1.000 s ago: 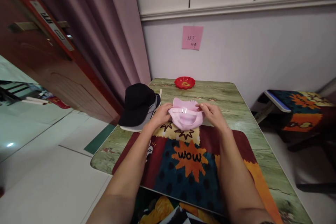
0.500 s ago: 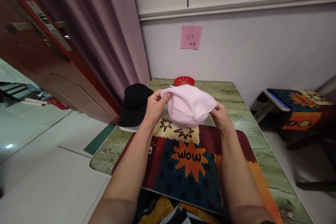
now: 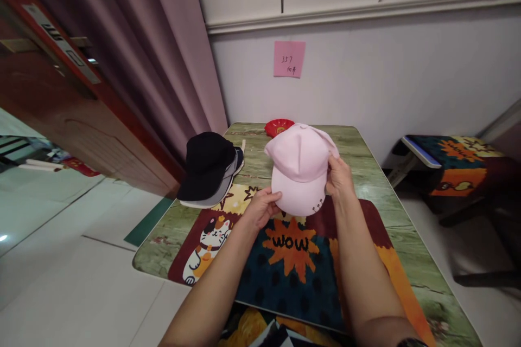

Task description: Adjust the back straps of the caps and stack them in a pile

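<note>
Indoor rm, type unclear: curtain [image 3: 179,43], wood door [image 3: 109,124], tile flr [image 3: 73,282].

With my left hand [image 3: 262,207] I pinch the brim of a pink cap [image 3: 300,160], my right hand [image 3: 340,174] gripping its side. A black cap [image 3: 207,165] tops lighter caps [image 3: 220,191] by the table's [image 3: 158,241] left edge; a red dish [image 3: 277,128] sits near the far edge.

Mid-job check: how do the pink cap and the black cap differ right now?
The pink cap is held by the left hand and right hand; the black cap sits untouched atop other caps.
The pink cap has small rings along its brim edge; the black cap shows none.
Both have a crown and a front brim.
</note>
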Demonstrator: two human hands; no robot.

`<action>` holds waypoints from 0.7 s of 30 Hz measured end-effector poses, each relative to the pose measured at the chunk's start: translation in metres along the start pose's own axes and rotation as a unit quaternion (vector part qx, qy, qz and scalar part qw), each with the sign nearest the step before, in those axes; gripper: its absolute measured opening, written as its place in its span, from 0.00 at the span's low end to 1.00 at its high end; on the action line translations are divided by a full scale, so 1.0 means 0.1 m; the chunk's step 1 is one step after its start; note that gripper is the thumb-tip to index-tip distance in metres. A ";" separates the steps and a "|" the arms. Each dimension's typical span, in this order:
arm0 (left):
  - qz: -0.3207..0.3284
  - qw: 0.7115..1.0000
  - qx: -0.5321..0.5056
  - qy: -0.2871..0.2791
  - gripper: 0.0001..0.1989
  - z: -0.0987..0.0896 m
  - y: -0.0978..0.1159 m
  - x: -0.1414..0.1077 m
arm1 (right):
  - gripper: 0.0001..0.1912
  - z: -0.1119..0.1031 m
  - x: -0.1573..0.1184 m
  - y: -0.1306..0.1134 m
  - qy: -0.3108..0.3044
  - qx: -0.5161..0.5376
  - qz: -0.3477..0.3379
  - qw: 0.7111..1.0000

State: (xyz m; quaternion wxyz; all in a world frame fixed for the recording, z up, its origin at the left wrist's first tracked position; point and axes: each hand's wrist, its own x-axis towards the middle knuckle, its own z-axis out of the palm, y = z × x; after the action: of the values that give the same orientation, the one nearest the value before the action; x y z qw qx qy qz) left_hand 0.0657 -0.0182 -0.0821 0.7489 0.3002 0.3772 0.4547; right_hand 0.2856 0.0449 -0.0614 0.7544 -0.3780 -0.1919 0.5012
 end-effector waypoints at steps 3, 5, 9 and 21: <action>0.034 0.997 -0.060 0.031 0.13 0.02 0.01 0.10 | 0.14 -0.07 0.01 -0.03 -0.042 -0.051 0.090 0.994; 0.069 0.992 -0.095 0.053 0.14 0.08 0.08 0.18 | 0.16 -0.10 -0.01 -0.03 -0.091 -0.094 0.154 0.979; 0.113 0.979 -0.145 0.087 0.15 0.26 0.20 0.33 | 0.14 -0.10 -0.06 0.01 -0.162 -0.109 0.195 0.961; 0.096 0.979 0.152 0.100 0.16 0.12 -0.33 0.32 | 0.15 -0.38 0.34 -0.09 0.025 0.007 -0.032 0.999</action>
State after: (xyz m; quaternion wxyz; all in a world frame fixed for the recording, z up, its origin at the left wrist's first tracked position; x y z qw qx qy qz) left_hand 0.1002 -0.0035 -0.1116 0.6057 0.3985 0.4847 0.4893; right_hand 0.3308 0.0595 -0.0813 0.7770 -0.3789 -0.1818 0.4687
